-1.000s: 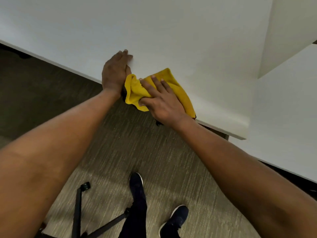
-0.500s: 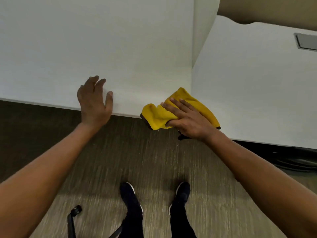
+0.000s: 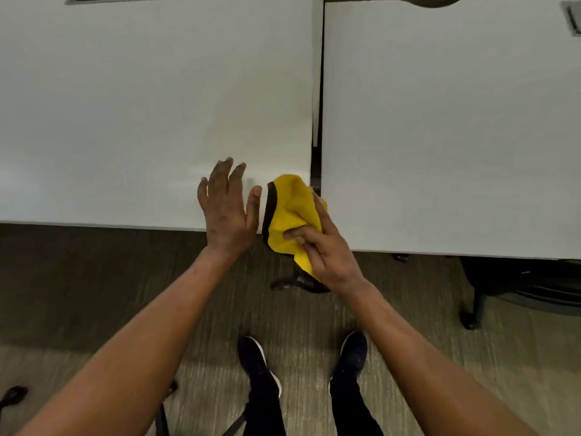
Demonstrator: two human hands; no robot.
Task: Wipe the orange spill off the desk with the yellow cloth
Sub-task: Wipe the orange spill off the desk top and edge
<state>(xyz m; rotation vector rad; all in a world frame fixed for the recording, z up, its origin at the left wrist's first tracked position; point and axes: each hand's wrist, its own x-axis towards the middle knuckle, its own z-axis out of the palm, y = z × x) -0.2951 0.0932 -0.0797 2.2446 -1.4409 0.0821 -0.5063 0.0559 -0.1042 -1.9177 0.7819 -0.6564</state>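
The yellow cloth [image 3: 290, 215], bunched and edged in dark trim, sits at the front right corner of the white desk [image 3: 141, 105] and hangs partly over its edge. My right hand [image 3: 323, 247] grips the cloth, fingers pinching its folds. My left hand [image 3: 224, 209] lies flat on the desk just left of the cloth, fingers spread, holding nothing. No orange spill shows on the desk surface.
A second white desk [image 3: 449, 121] adjoins on the right, separated by a narrow dark gap [image 3: 317, 146]. A dark chair base [image 3: 518, 287] sits under it. Grey carpet [image 3: 94, 278] and my two dark shoes lie below, with dark tripod-like legs at the lower left.
The view has swung up and left, so both desks now appear squarely. My right hand has gathered the cloth from flat into a bunch; my left hand sits closer to it.
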